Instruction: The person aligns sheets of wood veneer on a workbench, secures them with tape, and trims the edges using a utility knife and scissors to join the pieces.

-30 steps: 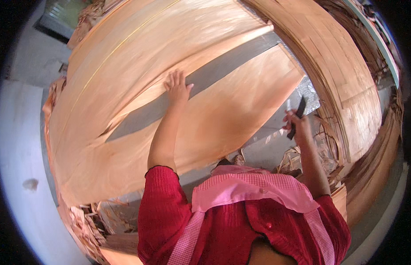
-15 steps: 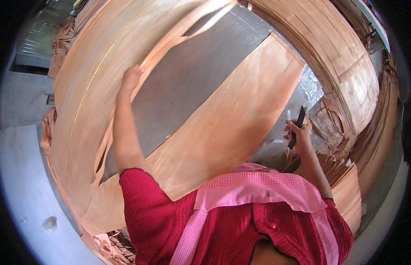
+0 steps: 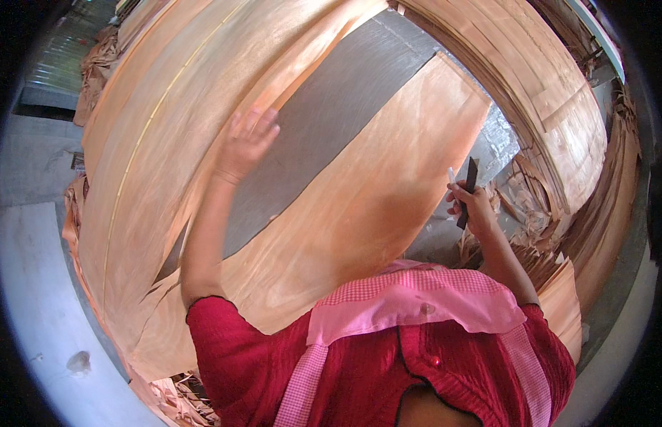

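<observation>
- Noted left hand (image 3: 247, 147) open, fingers loosely spread and blurred, nothing visible in grasp, over the inner edge of the left wood sheet (image 3: 181, 128); cannot tell whether touching
- Noted right hand (image 3: 476, 208) closed around a black bar (image 3: 472, 173), white stick (image 3: 451, 175) jutting from the same grasp, near the edge of the right wood sheet (image 3: 366, 185)
- Found both sheets apart, with a band of dark grey surface (image 3: 324, 107) bare between
- Recorded at far right: wood stack (image 3: 559, 114), wood scraps (image 3: 534, 206) just beside
</observation>
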The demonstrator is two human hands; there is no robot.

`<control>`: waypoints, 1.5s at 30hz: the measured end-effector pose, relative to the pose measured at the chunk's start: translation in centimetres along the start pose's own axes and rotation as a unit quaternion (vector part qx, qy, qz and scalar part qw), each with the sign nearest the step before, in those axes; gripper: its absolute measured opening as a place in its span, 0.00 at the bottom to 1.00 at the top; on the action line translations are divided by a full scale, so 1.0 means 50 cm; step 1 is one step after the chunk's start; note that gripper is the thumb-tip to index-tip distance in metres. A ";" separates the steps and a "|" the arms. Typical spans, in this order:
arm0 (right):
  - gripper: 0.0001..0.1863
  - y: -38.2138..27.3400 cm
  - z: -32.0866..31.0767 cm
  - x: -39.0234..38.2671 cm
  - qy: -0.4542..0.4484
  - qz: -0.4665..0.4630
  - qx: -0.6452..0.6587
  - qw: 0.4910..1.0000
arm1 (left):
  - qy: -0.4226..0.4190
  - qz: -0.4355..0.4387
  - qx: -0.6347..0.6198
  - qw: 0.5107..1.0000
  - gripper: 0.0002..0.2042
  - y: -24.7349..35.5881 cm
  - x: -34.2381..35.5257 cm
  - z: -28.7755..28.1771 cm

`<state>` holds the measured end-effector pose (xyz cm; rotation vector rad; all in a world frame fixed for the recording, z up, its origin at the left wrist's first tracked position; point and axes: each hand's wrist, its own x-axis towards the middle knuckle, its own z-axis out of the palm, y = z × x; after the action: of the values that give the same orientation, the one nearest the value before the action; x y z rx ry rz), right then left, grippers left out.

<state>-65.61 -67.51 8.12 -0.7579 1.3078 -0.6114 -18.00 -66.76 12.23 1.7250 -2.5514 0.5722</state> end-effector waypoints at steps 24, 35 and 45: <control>0.11 0.039 -0.034 -0.014 0.013 0.027 -0.012 0.999 | -0.101 -0.355 -0.469 0.802 0.12 0.050 -0.046 0.004; 0.12 0.005 -0.013 -0.035 0.006 0.019 -0.042 0.999 | 0.019 -0.613 -0.014 0.790 0.16 -0.134 -0.043 0.222; 0.13 0.005 -0.031 -0.056 -0.047 -0.043 -0.174 0.983 | 0.019 -0.352 -0.004 0.936 0.06 0.093 -0.084 0.010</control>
<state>-67.62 -65.43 9.47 -1.1210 1.3147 -0.4129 -20.41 -61.64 9.53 2.3789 -1.6960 0.5264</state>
